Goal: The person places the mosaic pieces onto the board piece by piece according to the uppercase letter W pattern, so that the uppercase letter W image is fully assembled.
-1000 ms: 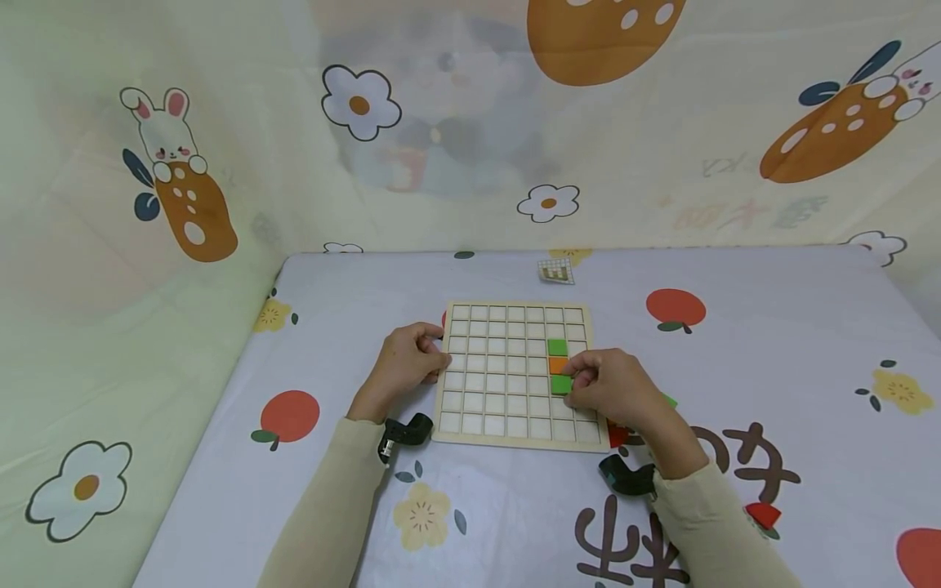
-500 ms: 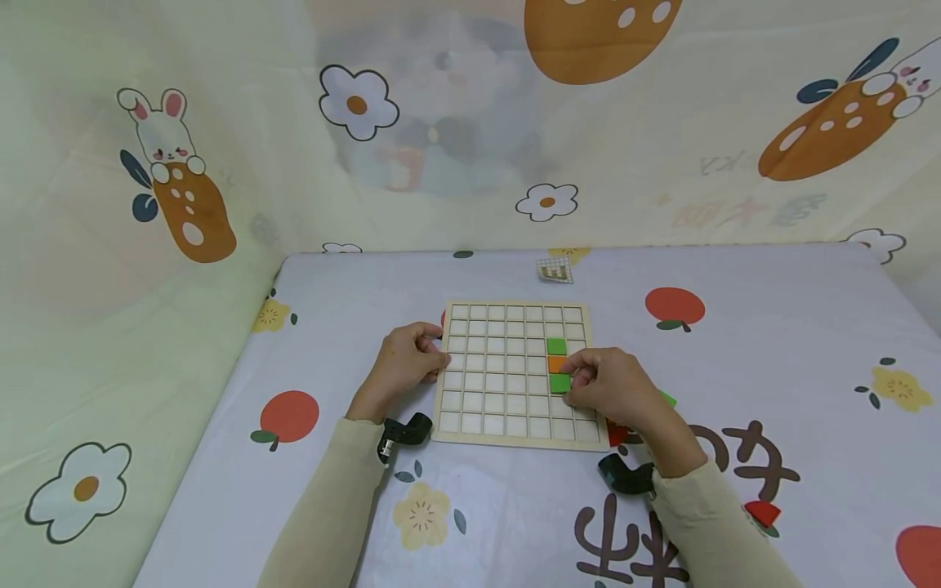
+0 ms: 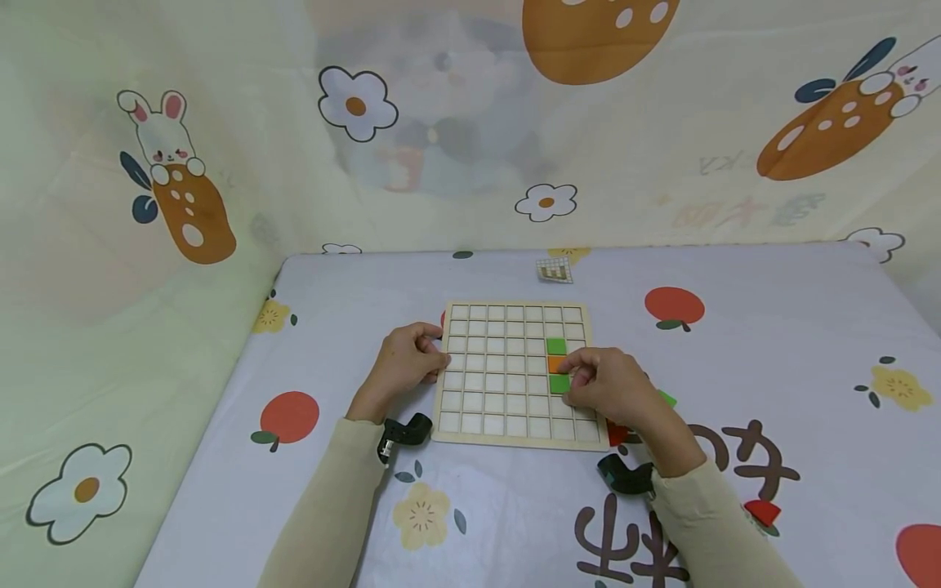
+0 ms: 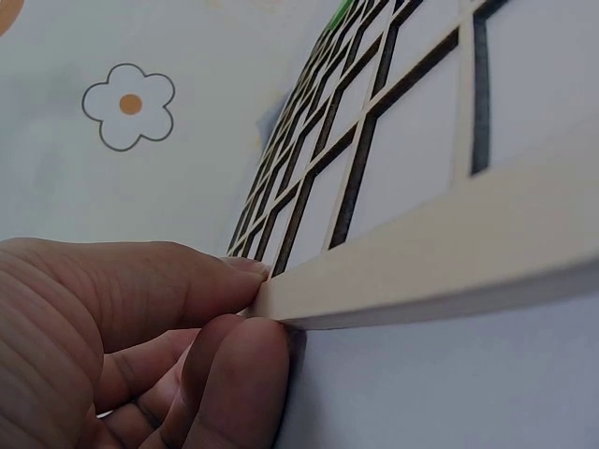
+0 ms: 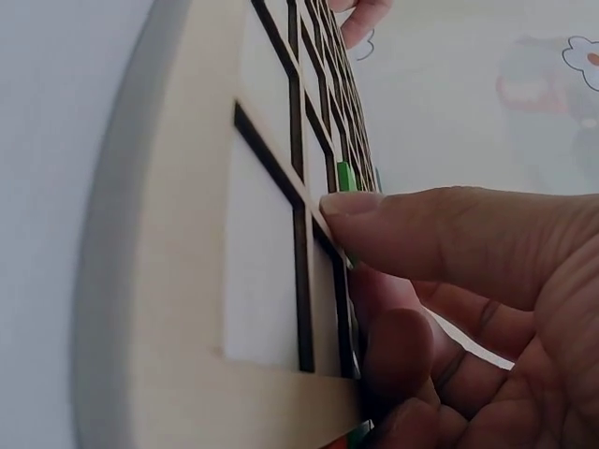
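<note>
A light wooden grid board (image 3: 494,384) lies on the table, with a green tile (image 3: 556,346), an orange tile (image 3: 555,364) and a nearer green tile (image 3: 559,384) in one column toward its right side. My left hand (image 3: 403,359) grips the board's left edge; in the left wrist view the thumb (image 4: 178,290) lies at the top of the rim and a finger below it. My right hand (image 3: 613,382) pinches the nearer green tile between thumb and index finger. In the right wrist view the thumb (image 5: 421,229) partly hides that tile.
A small card with a grid pattern (image 3: 555,270) lies beyond the board. Red (image 3: 617,434) and green (image 3: 667,398) pieces show partly beside and behind my right hand. Another red piece (image 3: 763,513) lies near my right sleeve. A patterned cloth covers the table.
My right index fingertip shifts very slightly over the orange tile. Both hands, the board and the tiles otherwise stay in place.
</note>
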A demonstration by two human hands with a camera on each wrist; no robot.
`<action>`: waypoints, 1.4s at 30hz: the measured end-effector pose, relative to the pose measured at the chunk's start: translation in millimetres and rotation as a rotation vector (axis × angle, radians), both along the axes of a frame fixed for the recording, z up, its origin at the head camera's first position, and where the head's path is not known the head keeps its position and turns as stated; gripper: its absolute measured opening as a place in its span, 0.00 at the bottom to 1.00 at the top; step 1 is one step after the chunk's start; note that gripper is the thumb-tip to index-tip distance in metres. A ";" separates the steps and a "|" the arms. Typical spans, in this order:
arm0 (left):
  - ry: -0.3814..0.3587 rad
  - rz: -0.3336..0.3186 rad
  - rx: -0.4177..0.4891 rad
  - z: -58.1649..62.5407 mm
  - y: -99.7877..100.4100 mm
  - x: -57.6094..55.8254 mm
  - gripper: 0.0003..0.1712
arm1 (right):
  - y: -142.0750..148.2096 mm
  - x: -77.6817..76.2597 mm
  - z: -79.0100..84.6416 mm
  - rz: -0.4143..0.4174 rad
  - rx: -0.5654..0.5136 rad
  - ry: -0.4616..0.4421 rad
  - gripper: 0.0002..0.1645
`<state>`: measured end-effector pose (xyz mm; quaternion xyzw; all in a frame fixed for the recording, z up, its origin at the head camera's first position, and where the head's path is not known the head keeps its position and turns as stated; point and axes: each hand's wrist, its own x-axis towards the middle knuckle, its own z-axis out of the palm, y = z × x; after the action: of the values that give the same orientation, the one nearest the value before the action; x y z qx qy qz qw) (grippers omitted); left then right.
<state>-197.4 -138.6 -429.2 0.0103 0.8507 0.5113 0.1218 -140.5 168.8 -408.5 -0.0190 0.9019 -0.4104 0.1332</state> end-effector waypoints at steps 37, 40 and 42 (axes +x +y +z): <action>-0.022 0.010 0.019 -1.1 2.1 3.3 0.25 | 163.7 119.4 6.0 -0.102 0.299 -0.058 0.21; -0.024 0.009 0.017 -0.6 2.7 3.0 0.25 | 172.8 131.9 3.0 -0.102 0.323 -0.076 0.24; -0.016 0.000 0.012 -0.4 3.1 2.1 0.25 | 176.6 139.4 1.4 -0.104 0.322 -0.104 0.25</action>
<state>-195.3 -135.5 -429.6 0.0069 0.8465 0.5165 0.1288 -1.1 345.4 -407.1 0.0706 0.9476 -0.2676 0.1594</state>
